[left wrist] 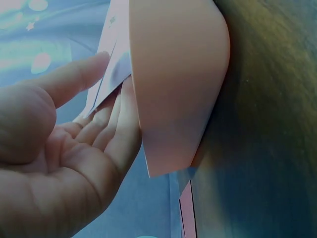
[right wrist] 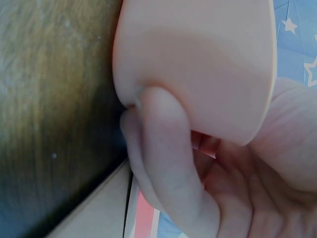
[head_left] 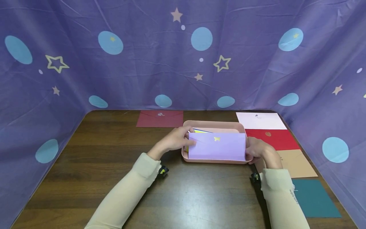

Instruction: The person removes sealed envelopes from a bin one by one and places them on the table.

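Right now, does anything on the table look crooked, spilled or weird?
I see nothing spilled. One odd thing: the dark red envelope lies alone at the far edge of the table, left of the tray, while the white envelope, bright red envelope, tan envelope and teal envelope line up down the right side.

starry purple fabric point(head_left: 160, 68) walls a glossy brown wooden table point(head_left: 188, 194).

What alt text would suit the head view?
A person's left hand pinches a lilac envelope in a pink tray while the right hand grips the tray's right end. On the wooden table lie a maroon envelope and, at right, white, red, tan and teal ones.
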{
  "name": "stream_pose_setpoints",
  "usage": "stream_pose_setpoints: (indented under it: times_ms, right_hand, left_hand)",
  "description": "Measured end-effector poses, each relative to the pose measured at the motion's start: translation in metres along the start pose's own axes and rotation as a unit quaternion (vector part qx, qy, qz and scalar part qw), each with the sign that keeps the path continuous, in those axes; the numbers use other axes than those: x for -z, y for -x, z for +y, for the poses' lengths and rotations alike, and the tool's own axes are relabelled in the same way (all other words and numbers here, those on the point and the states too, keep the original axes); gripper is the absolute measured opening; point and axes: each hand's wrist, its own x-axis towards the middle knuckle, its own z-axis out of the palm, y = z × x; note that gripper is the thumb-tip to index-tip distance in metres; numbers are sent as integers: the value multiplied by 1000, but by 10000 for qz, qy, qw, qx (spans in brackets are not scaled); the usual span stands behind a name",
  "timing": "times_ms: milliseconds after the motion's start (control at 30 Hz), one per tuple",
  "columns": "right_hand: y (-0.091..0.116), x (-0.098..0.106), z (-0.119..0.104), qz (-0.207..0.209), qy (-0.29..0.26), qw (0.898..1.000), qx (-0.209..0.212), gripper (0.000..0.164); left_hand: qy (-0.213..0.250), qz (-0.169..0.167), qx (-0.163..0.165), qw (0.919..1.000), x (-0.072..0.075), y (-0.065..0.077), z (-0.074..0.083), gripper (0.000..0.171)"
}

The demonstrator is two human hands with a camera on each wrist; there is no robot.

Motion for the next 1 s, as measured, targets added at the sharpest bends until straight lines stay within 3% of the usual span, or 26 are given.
stream_pose_setpoints:
  times_ms: [200, 333, 733, 1000]
  right_hand:
    - [3, 1, -1, -10, -57, 9999, 115, 37]
    - [4, 1, -2, -30, -70, 9999, 123, 39]
    - [2, -1, -2, 1, -138, 9999, 28, 26]
    - [1, 1, -2, 5, 6, 10000, -26, 29]
  left_hand:
    - [381, -333, -69, 9987, -1, 1, 1, 21]
    - [469, -304, -74, 9984, -2, 0, 0, 18]
    - [817, 310, -138, 9961, 0, -1, 1, 12]
    - [704, 848, -271, 9935, 16, 1, 0, 14]
